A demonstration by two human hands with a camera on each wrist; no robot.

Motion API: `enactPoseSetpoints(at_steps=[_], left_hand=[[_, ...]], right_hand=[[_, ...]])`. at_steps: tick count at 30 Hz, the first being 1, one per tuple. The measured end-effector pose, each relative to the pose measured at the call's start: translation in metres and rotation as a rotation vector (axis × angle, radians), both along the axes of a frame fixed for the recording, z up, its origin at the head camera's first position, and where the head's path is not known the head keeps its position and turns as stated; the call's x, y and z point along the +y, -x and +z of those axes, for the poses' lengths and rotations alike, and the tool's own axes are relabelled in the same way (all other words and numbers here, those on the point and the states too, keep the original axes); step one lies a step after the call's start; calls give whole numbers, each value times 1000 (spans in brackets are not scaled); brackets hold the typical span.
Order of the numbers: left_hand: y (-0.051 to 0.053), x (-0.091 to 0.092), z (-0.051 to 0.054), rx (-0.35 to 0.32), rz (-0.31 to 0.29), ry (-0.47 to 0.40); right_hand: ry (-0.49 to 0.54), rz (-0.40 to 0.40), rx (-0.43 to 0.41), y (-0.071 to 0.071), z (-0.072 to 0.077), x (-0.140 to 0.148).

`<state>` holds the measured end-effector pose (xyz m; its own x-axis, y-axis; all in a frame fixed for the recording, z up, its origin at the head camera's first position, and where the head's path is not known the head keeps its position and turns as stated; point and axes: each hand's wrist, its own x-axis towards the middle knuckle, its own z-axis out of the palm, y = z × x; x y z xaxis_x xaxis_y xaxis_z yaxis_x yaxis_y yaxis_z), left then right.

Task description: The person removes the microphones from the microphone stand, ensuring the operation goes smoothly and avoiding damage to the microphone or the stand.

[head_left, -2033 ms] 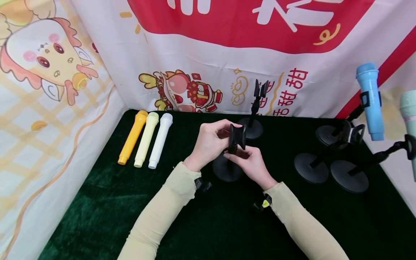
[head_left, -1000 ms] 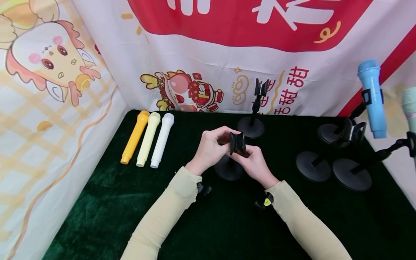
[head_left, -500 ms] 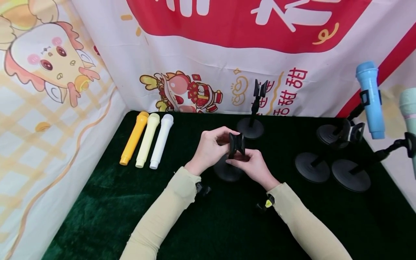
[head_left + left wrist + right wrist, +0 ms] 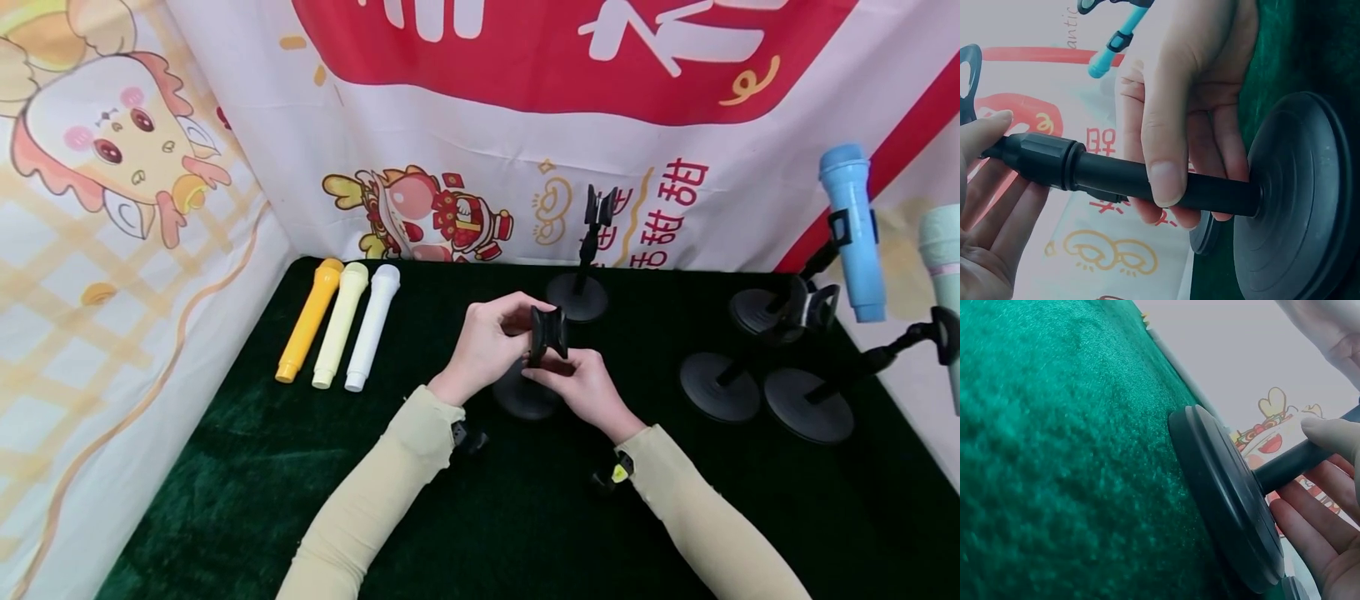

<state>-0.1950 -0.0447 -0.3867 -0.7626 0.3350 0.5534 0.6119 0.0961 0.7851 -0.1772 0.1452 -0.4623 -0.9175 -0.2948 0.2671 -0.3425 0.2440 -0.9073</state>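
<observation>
A black microphone stand stands upright at the middle of the table, its clip (image 4: 548,335) on top. With thumb and fingers my left hand (image 4: 486,343) holds it at the neck just below the clip, above the ribbed collar (image 4: 1044,159). Lower down, my right hand (image 4: 588,387) grips the slim pole (image 4: 1107,175) between thumb and fingers, as the left wrist view shows. The round base (image 4: 1225,500) rests on the green cloth. No microphone sits in this clip.
An orange (image 4: 309,321), a cream (image 4: 341,325) and a white microphone (image 4: 372,329) lie at the left. Another stand (image 4: 577,296) is behind my hands. More stands (image 4: 720,387) are at the right, with a blue (image 4: 855,233) and a mint microphone (image 4: 943,250) clipped on. Printed cloth walls enclose the back and left.
Since two seconds ago both hands and the clip have come slightly lower in the head view. My right fingers have shifted a little on the pole. The other stands and microphones stay put.
</observation>
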Motion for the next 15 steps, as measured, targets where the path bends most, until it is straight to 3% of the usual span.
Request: enactPoseSetpoints(at_steps=[6,12,15], left_hand=[[0,2,-2,-32,-15,-18],[0,-1,-7,-69,-12,-33],[1,-3,-10,-86,1,-10]], right_hand=[[-15,-16,47,0,0,7],[-63,-145,59,2,4,27],[-74,-199,47,-1,15,37]])
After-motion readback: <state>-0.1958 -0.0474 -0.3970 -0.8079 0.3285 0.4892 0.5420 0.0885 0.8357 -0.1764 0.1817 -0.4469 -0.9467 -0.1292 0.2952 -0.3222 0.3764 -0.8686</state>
